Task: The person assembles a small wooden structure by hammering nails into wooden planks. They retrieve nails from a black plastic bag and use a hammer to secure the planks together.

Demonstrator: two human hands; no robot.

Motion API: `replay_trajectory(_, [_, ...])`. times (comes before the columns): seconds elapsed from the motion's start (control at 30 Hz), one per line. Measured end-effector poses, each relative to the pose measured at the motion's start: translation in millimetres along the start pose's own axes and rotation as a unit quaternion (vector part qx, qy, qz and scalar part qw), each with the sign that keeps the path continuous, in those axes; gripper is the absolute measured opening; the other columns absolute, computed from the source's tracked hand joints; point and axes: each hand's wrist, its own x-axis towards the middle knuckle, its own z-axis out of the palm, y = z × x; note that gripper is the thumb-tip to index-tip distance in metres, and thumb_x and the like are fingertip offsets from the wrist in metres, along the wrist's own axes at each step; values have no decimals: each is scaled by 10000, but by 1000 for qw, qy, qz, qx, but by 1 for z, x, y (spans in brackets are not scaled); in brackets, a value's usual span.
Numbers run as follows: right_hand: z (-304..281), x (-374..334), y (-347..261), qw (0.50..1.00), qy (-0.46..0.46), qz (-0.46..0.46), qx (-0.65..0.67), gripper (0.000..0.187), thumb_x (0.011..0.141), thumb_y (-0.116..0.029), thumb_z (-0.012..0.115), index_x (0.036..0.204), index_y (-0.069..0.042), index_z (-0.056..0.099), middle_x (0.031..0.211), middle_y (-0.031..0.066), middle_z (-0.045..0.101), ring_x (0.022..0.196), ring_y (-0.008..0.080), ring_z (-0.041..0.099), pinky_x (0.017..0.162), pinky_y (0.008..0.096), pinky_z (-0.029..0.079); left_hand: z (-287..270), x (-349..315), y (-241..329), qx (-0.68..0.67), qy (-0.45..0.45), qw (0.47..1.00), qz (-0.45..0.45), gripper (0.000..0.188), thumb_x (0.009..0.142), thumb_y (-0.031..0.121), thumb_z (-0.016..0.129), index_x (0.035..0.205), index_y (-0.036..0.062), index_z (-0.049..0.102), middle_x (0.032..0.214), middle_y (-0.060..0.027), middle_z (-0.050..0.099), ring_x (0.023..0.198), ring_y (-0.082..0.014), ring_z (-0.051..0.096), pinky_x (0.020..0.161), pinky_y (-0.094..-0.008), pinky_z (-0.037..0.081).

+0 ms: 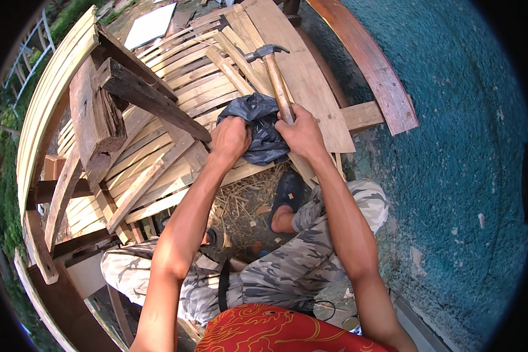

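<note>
A crumpled black plastic bag hangs between my hands, its mouth spread apart. My left hand is closed on the bag's left side, fingers curled into the opening and partly hidden. With my right hand I grip the lower end of a claw hammer's wooden handle; the same hand also pinches the bag's right edge. The dark hammer head points away from me over the slats. Small thin bits show inside the bag, too small to name.
Pale wooden slats form a platform ahead, with loose strips and a wide plank on it. Weathered beams stand at left. A rough blue wall borders the right. Straw litters the ground by my dark clog.
</note>
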Motion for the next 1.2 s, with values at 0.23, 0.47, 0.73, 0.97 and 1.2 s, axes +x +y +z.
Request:
replay_trajectory(0.23, [2, -1, -2, 1000, -7, 6, -15, 312, 808, -198, 710, 1040, 10, 694, 925, 171, 734, 859, 276, 718, 800, 376, 539, 20, -5, -16, 61, 103, 981, 153, 145, 841, 141, 676, 900, 30, 748, 911, -219, 679, 904, -394, 674, 782, -492, 559])
replay_trajectory(0.47, [3, -2, -1, 1000, -10, 0, -28, 320, 808, -195, 702, 1046, 19, 693, 938, 180, 737, 874, 286, 721, 814, 382, 538, 18, -5, -18, 51, 54, 983, 167, 150, 856, 113, 639, 936, 16, 719, 917, -234, 686, 918, -410, 679, 799, -499, 554])
replay_trajectory(0.73, [-5, -7, -7, 998, -29, 8, -55, 327, 808, -190, 692, 1056, 24, 688, 948, 201, 735, 887, 316, 723, 829, 390, 539, -23, 0, -18, -30, -175, 979, 96, 255, 833, 149, 606, 971, -37, 713, 949, -305, 703, 972, -451, 689, 860, -523, 553])
replay_trajectory(0.97, [-8, -29, -13, 988, -73, -29, -134, 318, 810, -134, 683, 1022, 92, 614, 966, 345, 680, 979, 501, 662, 886, 534, 511, -16, 6, -17, -100, -23, 994, 41, 238, 832, 109, 683, 1004, -56, 683, 970, -330, 684, 1004, -494, 649, 875, -536, 531])
replay_trajectory(1.2, [7, -40, -3, 985, -50, -46, -158, 293, 807, -139, 694, 983, 75, 600, 899, 332, 666, 929, 514, 655, 805, 531, 511, -16, -5, -20, -166, -95, 979, 73, 490, 787, 183, 840, 1163, -45, 623, 1060, -319, 682, 1063, -484, 641, 903, -503, 531])
